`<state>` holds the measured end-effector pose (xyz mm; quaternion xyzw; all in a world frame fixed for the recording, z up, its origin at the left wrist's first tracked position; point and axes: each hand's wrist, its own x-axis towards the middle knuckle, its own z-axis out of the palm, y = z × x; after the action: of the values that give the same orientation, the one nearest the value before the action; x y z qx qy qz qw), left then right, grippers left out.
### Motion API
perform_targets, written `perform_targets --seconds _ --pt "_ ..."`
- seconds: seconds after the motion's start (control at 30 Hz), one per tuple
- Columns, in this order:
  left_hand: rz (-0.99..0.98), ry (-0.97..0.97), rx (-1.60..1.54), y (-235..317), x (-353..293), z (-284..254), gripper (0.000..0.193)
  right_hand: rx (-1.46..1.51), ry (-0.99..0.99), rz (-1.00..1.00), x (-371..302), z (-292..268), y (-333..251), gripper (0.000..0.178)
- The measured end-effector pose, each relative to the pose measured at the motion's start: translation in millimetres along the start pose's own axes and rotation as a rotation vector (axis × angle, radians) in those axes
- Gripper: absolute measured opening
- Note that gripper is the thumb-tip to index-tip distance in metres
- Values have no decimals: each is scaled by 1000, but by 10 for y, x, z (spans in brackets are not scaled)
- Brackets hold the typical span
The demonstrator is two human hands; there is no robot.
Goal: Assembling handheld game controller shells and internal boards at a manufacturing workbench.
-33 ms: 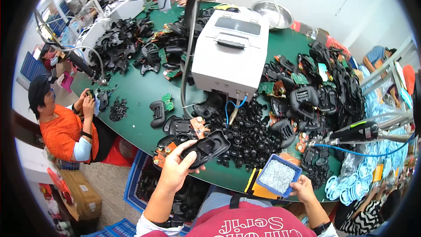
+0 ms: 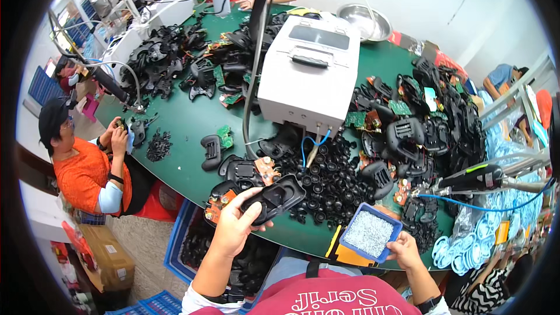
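The fingers (image 2: 252,213) of the left hand (image 2: 233,227) are clenched around a black controller shell (image 2: 274,197), holding it by its near end just above the near edge of the green table (image 2: 181,122). The right hand (image 2: 403,251) has its fingers closed on the near corner of a blue tray (image 2: 371,234) filled with small silvery screws, which sits at the same table edge, to the right of the shell. Between shell and tray, and a little farther in, lies a heap of small black round caps (image 2: 329,184). Just left of the shell rest more black shells with orange circuit boards (image 2: 267,169), and a lone black controller (image 2: 211,151) lies farther left beside a small green board (image 2: 224,136). Behind the caps stands a white box-shaped machine (image 2: 309,70) with blue wires hanging from its front. To the right of the machine, black shells and green boards are piled thickly, and an electric screwdriver (image 2: 478,178) hangs over them. Far left of the shell, a person in an orange shirt (image 2: 81,175) sits at the table, both hands raised on a small part. A steel bowl (image 2: 364,20) stands behind the machine.
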<state>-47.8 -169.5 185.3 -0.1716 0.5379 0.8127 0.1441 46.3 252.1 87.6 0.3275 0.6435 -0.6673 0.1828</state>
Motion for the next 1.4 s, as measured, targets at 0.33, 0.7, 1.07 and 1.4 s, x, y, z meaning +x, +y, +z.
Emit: perform_targets --seconds 0.33,0.7,1.07,1.4 --pt "82 69 -102 -73 -153 -262 41 179 -126 -565 486 1191 -2380 9" --pt "114 283 -108 -211 -377 -650 36 225 -187 -577 1863 1941 -4215 23" --pt "48 242 -98 -205 -114 -584 36 -59 -229 -484 2259 1995 -4405 34" --pt "111 -71 -8 362 603 95 36 -501 -449 -667 508 2184 -3496 29"
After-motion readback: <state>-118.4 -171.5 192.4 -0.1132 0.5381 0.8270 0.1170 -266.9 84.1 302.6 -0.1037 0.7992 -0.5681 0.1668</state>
